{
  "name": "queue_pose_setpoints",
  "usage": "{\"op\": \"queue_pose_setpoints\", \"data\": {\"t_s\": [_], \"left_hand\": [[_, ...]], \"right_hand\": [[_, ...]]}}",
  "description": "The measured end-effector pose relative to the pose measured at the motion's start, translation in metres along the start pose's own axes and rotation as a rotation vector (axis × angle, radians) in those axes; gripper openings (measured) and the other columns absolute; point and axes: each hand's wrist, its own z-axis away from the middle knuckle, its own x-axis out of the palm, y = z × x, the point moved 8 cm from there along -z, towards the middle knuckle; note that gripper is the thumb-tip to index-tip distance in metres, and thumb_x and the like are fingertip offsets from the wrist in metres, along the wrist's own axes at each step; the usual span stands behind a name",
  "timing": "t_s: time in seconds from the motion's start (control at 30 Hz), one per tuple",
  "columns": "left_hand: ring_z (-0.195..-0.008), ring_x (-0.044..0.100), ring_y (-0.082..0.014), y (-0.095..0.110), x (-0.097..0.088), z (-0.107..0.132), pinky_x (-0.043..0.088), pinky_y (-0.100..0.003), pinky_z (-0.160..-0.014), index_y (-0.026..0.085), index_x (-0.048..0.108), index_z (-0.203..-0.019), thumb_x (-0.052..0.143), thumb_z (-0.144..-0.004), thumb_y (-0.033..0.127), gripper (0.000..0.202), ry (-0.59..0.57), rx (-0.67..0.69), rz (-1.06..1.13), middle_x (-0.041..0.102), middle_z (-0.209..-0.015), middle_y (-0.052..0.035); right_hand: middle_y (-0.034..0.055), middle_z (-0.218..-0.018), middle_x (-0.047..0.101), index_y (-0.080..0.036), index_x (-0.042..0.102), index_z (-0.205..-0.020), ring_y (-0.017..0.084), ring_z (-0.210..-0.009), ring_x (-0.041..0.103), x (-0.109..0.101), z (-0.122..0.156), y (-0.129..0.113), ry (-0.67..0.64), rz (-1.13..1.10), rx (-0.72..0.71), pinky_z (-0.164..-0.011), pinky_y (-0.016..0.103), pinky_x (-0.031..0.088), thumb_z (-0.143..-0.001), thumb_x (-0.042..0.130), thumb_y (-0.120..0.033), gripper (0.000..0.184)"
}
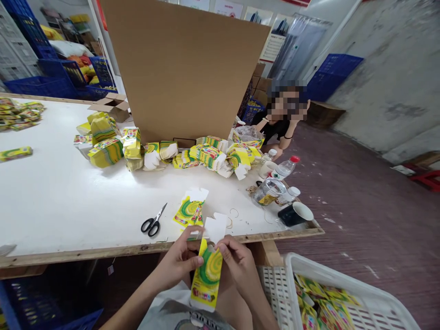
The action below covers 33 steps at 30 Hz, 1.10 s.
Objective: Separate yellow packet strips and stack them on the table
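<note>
A yellow and green printed carton (208,273) is held over my lap, its white end flaps (215,228) standing up toward the table. My left hand (184,255) grips its left edge, thumb on the printed face. On the other side my right hand (237,259) pinches the carton near the flaps. Just beyond my hands, a small stack of flat cartons (189,211) lies on the table. Black-handled scissors (153,222) rest to the left of that stack.
Bundles of flat cartons (208,156) line the white table (62,201) before a tall cardboard sheet (189,68). Bottles, a jar (269,191) and a dark mug (294,214) stand at the right corner. A white basket (378,293) holds cartons. Another person (280,123) sits beyond the table.
</note>
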Motion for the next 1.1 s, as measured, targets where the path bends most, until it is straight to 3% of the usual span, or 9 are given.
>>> {"op": "queue_pose_setpoints", "data": {"t_s": [0.1, 0.23, 0.33, 0.43, 0.63, 0.73, 0.87, 1.0, 1.1], "left_hand": [[-0.083, 0.07, -0.0198, -0.002, -0.001, 0.0, 0.052, -0.029, -0.074, 0.029, 0.041, -0.135, 0.074, -0.079, 0.026, 0.065, 0.021, -0.031, 0.019, 0.072, -0.097, -0.0058], [-0.092, 0.068, -0.0213, -0.003, -0.011, -0.002, 0.051, -0.029, -0.079, 0.023, 0.055, -0.124, 0.07, -0.082, 0.027, 0.044, 0.08, 0.005, -0.124, 0.072, -0.105, -0.0089], [-0.1, 0.066, -0.0237, -0.002, -0.019, -0.003, 0.05, -0.03, -0.083, 0.022, 0.059, -0.121, 0.068, -0.084, 0.028, 0.038, 0.159, 0.072, -0.267, 0.069, -0.116, -0.0101], [-0.113, 0.061, -0.0274, -0.001, -0.018, -0.003, 0.048, -0.033, -0.093, 0.021, 0.061, -0.121, 0.066, -0.085, 0.028, 0.037, 0.174, 0.102, -0.324, 0.064, -0.126, -0.0111], [-0.111, 0.063, -0.0263, -0.002, -0.013, -0.003, 0.046, -0.037, -0.096, 0.023, 0.051, -0.132, 0.065, -0.086, 0.028, 0.048, 0.137, 0.025, -0.203, 0.069, -0.119, -0.0127], [-0.104, 0.067, -0.0255, -0.002, -0.014, -0.005, 0.049, -0.035, -0.09, 0.022, 0.051, -0.131, 0.068, -0.084, 0.028, 0.05, 0.145, 0.022, -0.138, 0.072, -0.111, -0.0122], [-0.091, 0.07, -0.0245, -0.006, -0.008, -0.007, 0.052, -0.032, -0.079, 0.021, 0.055, -0.123, 0.072, -0.08, 0.028, 0.047, 0.141, 0.04, -0.081, 0.075, -0.101, -0.0107], [-0.096, 0.069, -0.0266, -0.008, 0.006, -0.011, 0.052, -0.034, -0.082, 0.021, 0.06, -0.121, 0.072, -0.08, 0.03, 0.043, 0.09, 0.059, -0.174, 0.073, -0.109, -0.0125], [-0.116, 0.06, -0.0303, 0.009, -0.013, -0.012, 0.045, -0.039, -0.099, 0.024, 0.063, -0.122, 0.072, -0.079, 0.03, 0.045, 0.257, 0.173, -0.446, 0.065, -0.126, -0.013]], "right_hand": [[0.0029, -0.076, 0.066, -0.02, 0.066, -0.082, 0.019, -0.073, 0.061, -0.005, -0.001, 0.003, 0.071, -0.035, 0.013, -0.067, 0.025, 0.048, -0.086, 0.064, -0.04, 0.021], [0.0017, -0.08, 0.067, -0.022, 0.062, -0.1, 0.017, -0.069, 0.06, -0.022, -0.002, 0.007, 0.246, -0.137, 0.071, -0.063, 0.024, 0.048, -0.083, 0.067, -0.046, 0.03], [-0.0028, -0.061, 0.061, -0.02, 0.064, -0.112, 0.015, -0.056, 0.055, -0.012, -0.005, 0.008, 0.078, -0.159, 0.183, -0.057, 0.025, 0.044, -0.081, 0.068, -0.05, 0.043], [-0.0041, -0.059, 0.061, -0.02, 0.063, -0.117, 0.015, -0.055, 0.054, 0.002, -0.006, 0.008, -0.068, -0.079, 0.225, -0.055, 0.025, 0.042, -0.078, 0.071, -0.041, 0.045], [-0.007, -0.051, 0.053, -0.022, 0.067, -0.108, 0.015, -0.048, 0.048, 0.002, -0.006, 0.001, 0.056, 0.283, 0.066, -0.048, 0.022, 0.034, -0.081, 0.064, -0.032, 0.029], [-0.007, -0.05, 0.052, -0.02, 0.065, -0.112, 0.015, -0.048, 0.05, 0.004, -0.003, 0.002, 0.058, 0.34, 0.039, -0.049, 0.023, 0.036, -0.084, 0.062, -0.032, 0.031], [-0.0015, -0.059, 0.064, -0.02, 0.066, -0.113, 0.017, -0.054, 0.058, 0.004, -0.002, 0.008, 0.034, 0.279, 0.02, -0.053, 0.024, 0.043, -0.089, 0.058, -0.039, 0.031], [0.0061, -0.089, 0.075, -0.023, 0.073, -0.101, 0.023, -0.078, 0.068, -0.018, 0.0, 0.006, 0.15, 0.246, 0.001, -0.068, 0.029, 0.052, -0.086, 0.061, -0.043, 0.028], [0.0081, -0.095, 0.076, -0.025, 0.076, -0.093, 0.028, -0.085, 0.068, -0.072, 0.016, 0.001, 0.28, 0.341, 0.034, -0.074, 0.035, 0.053, -0.082, 0.061, -0.049, 0.03]]}}
